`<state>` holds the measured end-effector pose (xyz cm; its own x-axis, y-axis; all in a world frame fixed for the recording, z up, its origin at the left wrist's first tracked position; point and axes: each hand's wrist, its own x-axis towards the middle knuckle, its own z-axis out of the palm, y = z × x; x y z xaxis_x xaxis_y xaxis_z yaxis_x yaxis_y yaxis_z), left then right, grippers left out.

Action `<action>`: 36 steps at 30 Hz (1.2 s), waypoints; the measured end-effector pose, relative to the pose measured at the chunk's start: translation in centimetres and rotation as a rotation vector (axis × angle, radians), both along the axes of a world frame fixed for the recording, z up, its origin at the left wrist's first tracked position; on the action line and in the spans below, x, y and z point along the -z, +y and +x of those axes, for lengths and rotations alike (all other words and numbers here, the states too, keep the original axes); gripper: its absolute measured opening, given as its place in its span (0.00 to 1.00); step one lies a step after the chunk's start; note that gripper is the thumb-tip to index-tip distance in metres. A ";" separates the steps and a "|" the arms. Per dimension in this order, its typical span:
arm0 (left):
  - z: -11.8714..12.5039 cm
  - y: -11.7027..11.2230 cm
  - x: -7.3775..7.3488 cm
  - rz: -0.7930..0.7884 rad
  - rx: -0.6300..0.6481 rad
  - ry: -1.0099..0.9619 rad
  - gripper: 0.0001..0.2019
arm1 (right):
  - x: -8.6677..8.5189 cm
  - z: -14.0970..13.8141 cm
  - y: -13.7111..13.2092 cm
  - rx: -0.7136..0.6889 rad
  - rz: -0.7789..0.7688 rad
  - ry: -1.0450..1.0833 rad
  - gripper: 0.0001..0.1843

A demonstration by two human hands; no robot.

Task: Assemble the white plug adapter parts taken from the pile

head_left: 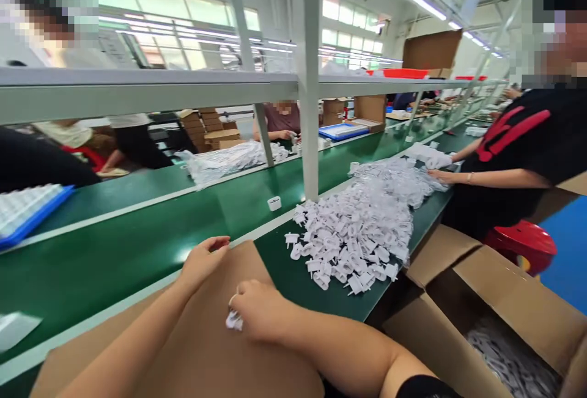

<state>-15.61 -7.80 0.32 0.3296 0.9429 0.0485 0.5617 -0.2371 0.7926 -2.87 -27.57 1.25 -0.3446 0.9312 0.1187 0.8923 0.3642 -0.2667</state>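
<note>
My right hand (259, 311) rests on a brown cardboard sheet (202, 349) with its fingers curled around a small white plastic part (234, 321). My left hand (203, 258) lies a little farther forward on the same sheet, its fingers bent and drawn together at the sheet's far edge; what they hold, if anything, is hidden. To the right of both hands a large heap of white plastic parts (362, 233) is spread over the green table (137, 245).
An open cardboard box (495, 324) with white parts stands at lower right. A co-worker in black (527, 153) sits at the right beside a red stool (523, 245). A metal post (308, 80) and shelf rise mid-table. Blue trays (27, 214) and other people lie beyond.
</note>
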 end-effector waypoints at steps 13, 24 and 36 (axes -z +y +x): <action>14.5 9.2 2.2 0.095 0.134 0.163 0.34 | 2.6 -0.8 2.2 0.012 0.093 0.024 0.11; 6.4 2.8 0.5 0.121 0.043 0.010 0.25 | 3.1 -0.3 2.7 0.049 0.081 0.084 0.14; -5.8 -14.0 2.2 0.003 0.018 -0.240 0.23 | 0.9 3.2 3.6 0.282 0.173 0.827 0.09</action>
